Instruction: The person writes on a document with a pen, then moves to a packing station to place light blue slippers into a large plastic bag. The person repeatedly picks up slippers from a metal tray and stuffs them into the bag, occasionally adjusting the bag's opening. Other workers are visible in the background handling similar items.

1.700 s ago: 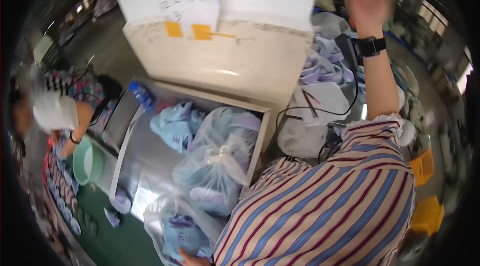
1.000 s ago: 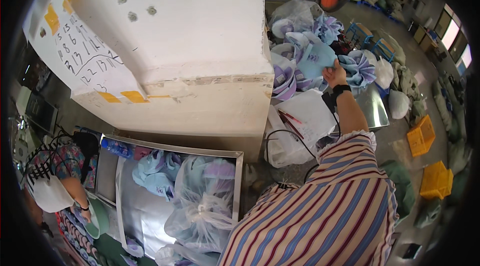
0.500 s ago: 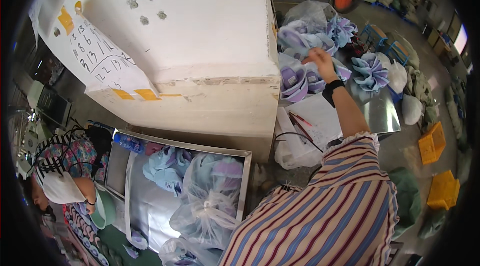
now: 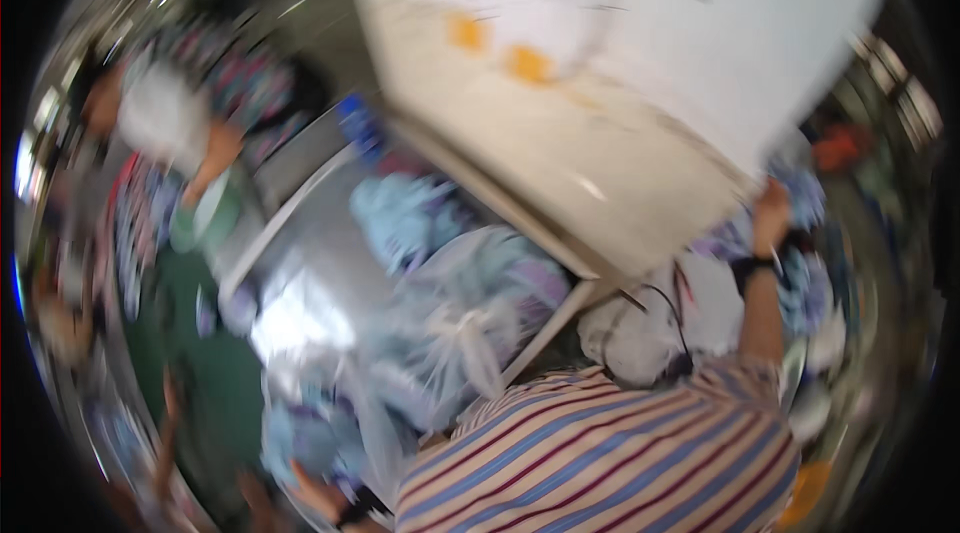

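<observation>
The picture is smeared by motion. At the right, my right hand (image 4: 770, 216), with a black band on the wrist, reaches to a pile of blue and purple petal-shaped fabric pieces (image 4: 803, 195); its finger pose is blurred. Low in the view my left hand (image 4: 316, 495) is beside a clear plastic bag (image 4: 375, 438) with light-blue pieces in it. Whether it grips the bag does not show. Another tied clear bag (image 4: 470, 321) of blue and purple pieces lies in the metal-rimmed tray (image 4: 305, 243).
A white box-like cabinet (image 4: 640, 163) stands behind the tray. Loose light-blue pieces (image 4: 405, 218) and a blue bottle (image 4: 360, 125) are in the tray's far end. Left, a co-worker's arm (image 4: 212, 161) is over a green tub (image 4: 208, 218). Paper sheets (image 4: 710, 298) lie near my right forearm.
My view has swung left and tilted, so the tray and green surface sit nearer the middle. My left hand has come into view at the lower edge. My right hand still reaches toward the petal pieces.
</observation>
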`<action>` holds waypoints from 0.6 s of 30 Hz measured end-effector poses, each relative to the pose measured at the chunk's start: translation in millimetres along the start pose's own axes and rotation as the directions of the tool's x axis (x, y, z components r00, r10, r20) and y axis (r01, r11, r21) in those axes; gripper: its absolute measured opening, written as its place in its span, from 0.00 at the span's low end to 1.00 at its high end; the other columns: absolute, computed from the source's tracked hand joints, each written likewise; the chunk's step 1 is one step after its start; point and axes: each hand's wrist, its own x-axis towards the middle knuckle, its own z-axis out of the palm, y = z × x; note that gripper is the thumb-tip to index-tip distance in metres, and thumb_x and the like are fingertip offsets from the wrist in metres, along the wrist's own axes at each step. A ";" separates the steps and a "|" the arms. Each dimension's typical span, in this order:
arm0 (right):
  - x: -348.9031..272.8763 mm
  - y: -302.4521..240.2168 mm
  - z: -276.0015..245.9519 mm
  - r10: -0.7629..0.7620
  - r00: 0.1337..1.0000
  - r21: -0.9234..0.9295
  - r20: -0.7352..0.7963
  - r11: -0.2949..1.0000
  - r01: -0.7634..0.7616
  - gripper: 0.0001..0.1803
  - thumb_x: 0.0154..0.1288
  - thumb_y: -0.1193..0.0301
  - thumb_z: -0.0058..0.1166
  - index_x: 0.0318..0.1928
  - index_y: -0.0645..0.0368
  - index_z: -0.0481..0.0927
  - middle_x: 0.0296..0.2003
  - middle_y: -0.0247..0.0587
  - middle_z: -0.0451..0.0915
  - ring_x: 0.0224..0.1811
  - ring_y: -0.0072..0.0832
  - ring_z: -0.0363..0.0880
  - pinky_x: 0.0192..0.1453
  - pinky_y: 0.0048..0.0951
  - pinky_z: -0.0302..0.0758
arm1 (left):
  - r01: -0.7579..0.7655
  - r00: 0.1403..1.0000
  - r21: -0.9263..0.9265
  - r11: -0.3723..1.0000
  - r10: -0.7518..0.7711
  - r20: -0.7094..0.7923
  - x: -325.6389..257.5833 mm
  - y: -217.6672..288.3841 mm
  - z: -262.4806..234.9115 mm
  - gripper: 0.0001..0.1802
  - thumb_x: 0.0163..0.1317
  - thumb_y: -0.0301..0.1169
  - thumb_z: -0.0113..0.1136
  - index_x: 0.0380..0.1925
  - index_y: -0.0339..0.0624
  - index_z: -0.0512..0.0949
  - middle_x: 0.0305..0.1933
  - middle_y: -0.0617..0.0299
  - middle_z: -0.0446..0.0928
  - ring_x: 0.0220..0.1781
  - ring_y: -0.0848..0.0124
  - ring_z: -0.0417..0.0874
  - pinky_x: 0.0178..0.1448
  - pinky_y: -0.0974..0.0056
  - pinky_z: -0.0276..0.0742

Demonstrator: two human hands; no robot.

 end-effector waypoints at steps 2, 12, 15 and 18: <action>-9.5 -100.3 132.6 -0.338 0.940 -0.580 -0.045 0.775 0.251 0.13 0.65 0.70 0.41 0.45 0.63 0.74 0.34 0.35 0.74 0.33 0.19 0.68 0.37 0.19 0.66 | 0.142 0.990 -0.146 0.979 -0.136 0.045 -51.9 59.7 14.2 0.32 0.54 0.38 0.60 0.55 0.31 0.61 0.53 0.45 0.68 0.49 0.59 0.74 0.51 0.56 0.71; -146.8 -281.4 418.1 -0.640 -0.078 0.596 0.765 0.657 0.461 0.02 0.49 0.72 0.52 0.26 0.54 0.75 0.24 0.36 0.76 0.19 0.31 0.70 0.24 0.32 0.65 | -0.119 0.992 -0.083 0.989 0.122 0.026 -81.5 86.7 39.6 0.25 0.47 0.33 0.65 0.43 0.31 0.71 0.39 0.58 0.76 0.39 0.72 0.75 0.46 0.67 0.69; -197.0 -267.3 487.5 -0.376 -0.125 0.396 0.918 0.858 0.327 0.15 0.45 0.77 0.54 0.38 0.57 0.76 0.25 0.37 0.76 0.23 0.33 0.73 0.29 0.30 0.69 | -0.071 0.994 -0.157 0.985 0.082 0.068 -90.7 98.0 45.2 0.24 0.46 0.33 0.66 0.42 0.30 0.71 0.38 0.59 0.76 0.39 0.74 0.74 0.46 0.69 0.69; -266.8 -242.9 564.6 -0.243 -0.397 0.289 0.885 0.955 0.061 0.38 0.48 0.64 0.61 0.57 0.66 0.60 0.52 0.54 0.65 0.51 0.40 0.68 0.46 0.31 0.72 | -0.099 0.986 -0.167 0.981 0.120 0.120 -92.8 123.0 47.9 0.25 0.45 0.33 0.66 0.42 0.30 0.71 0.37 0.60 0.76 0.38 0.75 0.74 0.46 0.70 0.69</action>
